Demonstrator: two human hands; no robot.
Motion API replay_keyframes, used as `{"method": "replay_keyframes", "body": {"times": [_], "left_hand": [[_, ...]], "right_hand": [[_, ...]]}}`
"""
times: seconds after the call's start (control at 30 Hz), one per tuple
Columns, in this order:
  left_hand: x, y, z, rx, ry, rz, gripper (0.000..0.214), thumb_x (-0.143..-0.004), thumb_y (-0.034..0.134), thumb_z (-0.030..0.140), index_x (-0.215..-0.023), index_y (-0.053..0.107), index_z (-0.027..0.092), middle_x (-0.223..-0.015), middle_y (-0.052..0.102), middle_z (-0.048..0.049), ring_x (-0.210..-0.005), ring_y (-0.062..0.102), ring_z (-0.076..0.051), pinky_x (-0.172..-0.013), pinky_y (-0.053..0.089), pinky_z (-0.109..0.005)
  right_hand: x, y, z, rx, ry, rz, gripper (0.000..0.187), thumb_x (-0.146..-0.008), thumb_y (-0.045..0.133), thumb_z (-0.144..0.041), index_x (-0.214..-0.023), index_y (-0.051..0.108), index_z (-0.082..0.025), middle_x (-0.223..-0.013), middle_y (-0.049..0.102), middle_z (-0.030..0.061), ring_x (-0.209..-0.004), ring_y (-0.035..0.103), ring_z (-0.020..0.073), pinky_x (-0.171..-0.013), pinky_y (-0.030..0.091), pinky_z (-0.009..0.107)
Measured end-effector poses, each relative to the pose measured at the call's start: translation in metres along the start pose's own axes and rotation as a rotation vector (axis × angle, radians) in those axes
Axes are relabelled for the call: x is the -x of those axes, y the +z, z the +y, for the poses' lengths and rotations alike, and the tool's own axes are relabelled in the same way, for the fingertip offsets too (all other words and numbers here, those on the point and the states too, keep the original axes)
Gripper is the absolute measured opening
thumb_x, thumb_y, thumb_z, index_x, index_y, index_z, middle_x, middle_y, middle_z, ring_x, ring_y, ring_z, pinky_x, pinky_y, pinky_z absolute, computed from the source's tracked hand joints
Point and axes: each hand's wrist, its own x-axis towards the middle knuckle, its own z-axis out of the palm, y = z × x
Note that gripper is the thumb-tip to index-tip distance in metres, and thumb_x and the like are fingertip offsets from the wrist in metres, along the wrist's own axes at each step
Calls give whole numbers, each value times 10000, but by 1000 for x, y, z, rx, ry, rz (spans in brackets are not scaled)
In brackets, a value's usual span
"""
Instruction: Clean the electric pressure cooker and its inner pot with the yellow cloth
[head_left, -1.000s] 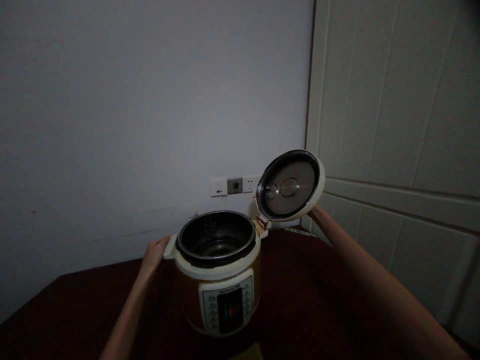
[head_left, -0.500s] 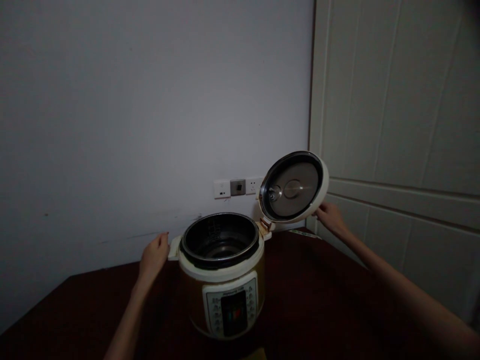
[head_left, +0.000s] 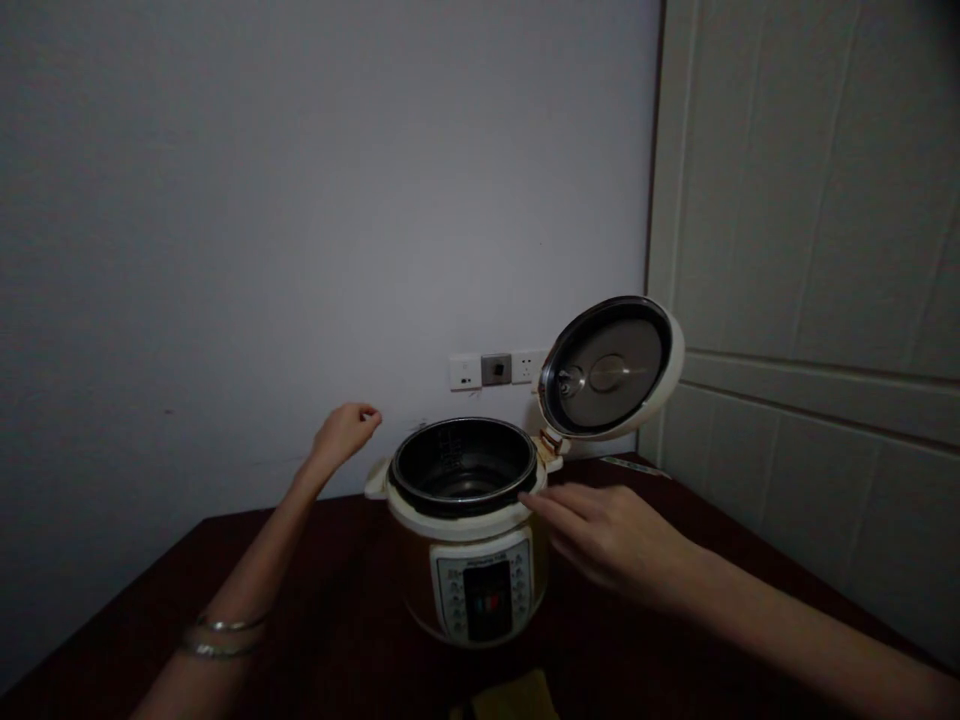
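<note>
An electric pressure cooker (head_left: pixel 416 580) with a white rim and brownish body stands on the dark table, its control panel facing me. Its lid (head_left: pixel 630 400) is swung up on the hinge at the right, showing the metal inside. The dark inner pot (head_left: pixel 472 455) sits in the cooker; I see nothing in it. My left hand (head_left: pixel 346 437) is raised beside the cooker's left side handle (head_left: pixel 377 480), fingers curled in, holding nothing. My right hand (head_left: pixel 611 535) reaches from the right with fingers stretched out, fingertips at the cooker's front right rim; whether they touch it, I cannot tell.
A yellow cloth-like piece (head_left: pixel 517 698) lies at the table's (head_left: pixel 322 580) near edge. Wall sockets and a switch (head_left: pixel 496 369) are behind the cooker. A pale panelled door (head_left: pixel 795 230) borders the right side. A thin patterned strip (head_left: pixel 634 466) lies at the back right.
My right hand has left the lid's edge and come down to the cooker's front right rim; the lid stays up. My left hand has moved up and away from the side handle.
</note>
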Motion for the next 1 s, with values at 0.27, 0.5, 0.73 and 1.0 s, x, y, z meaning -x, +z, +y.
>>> {"method": "replay_keyframes", "body": {"times": [0.27,0.5,0.73,1.0], "left_hand": [[-40,-28,55,16,-29,-581,296,-808,509,283,-977,633,75,-870,713,-150,-655,670,-169,-560,496,-237],[-47,-8,59,-46,-141,-800,240,-713,647,290,-597,621,82,-622,686,-186,-609,669,-220,-578,525,-274],[-40,2,53,-55,-150,-854,259,-713,660,275,-525,585,113,-596,682,-148,-617,657,-176,-580,516,-219],[-32,22,52,-140,-164,-804,296,-631,726,212,-429,523,137,-406,555,-69,-466,570,-166,-578,516,-277]], "right_hand": [[-159,8,68,-166,540,-279,348,-846,519,-155,-1191,566,-140,-1149,603,141,-1097,543,243,-903,425,333],[-185,52,107,-241,756,-646,334,-883,542,-328,-1159,530,-141,-1139,562,85,-953,584,186,-796,509,387],[-169,63,117,-317,872,-813,338,-883,541,-328,-1164,528,-140,-1144,559,89,-962,581,191,-804,504,389],[-159,71,123,-316,892,-865,335,-883,540,-331,-1159,531,-143,-1145,560,85,-968,579,194,-811,501,394]]}}
